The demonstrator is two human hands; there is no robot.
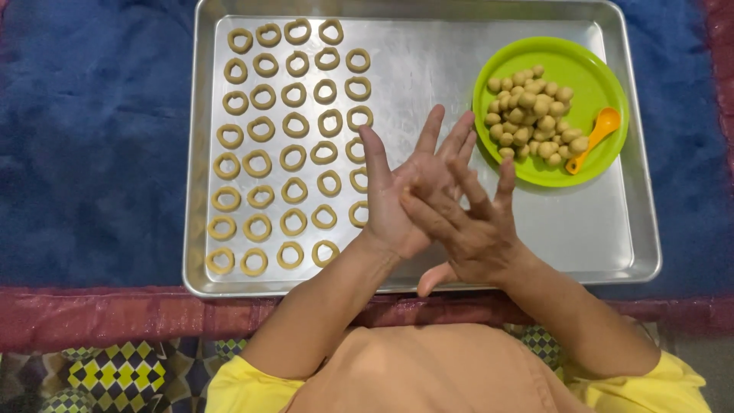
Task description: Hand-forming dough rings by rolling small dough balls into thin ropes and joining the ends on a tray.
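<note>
- Head view: one metal tray (612, 245) lies on a blue cloth (92, 153) (a red border runs along its near edge).
- On the tray's left half lie dough rings (294, 157) in five columns, about forty-two in all.
- One green plate (589, 69) sits in the tray's far right corner, holding a heap of small dough balls (531, 111), too piled up to count.
- One orange spoon (595, 138) rests on the plate's right side, just beside the balls.
- The left hand (397, 199) is held palm up above the tray's middle, fingers spread and straight.
- The right hand (470, 226) lies across it, palm pressed to palm, fingers splayed, thumb pointing back toward the body.
- Whether a piece of dough lies between the palms is hidden.
- The hands cover a few rings in the column nearest them.
- Both forearms are bare; yellow sleeves are cut off at the bottom edge.
</note>
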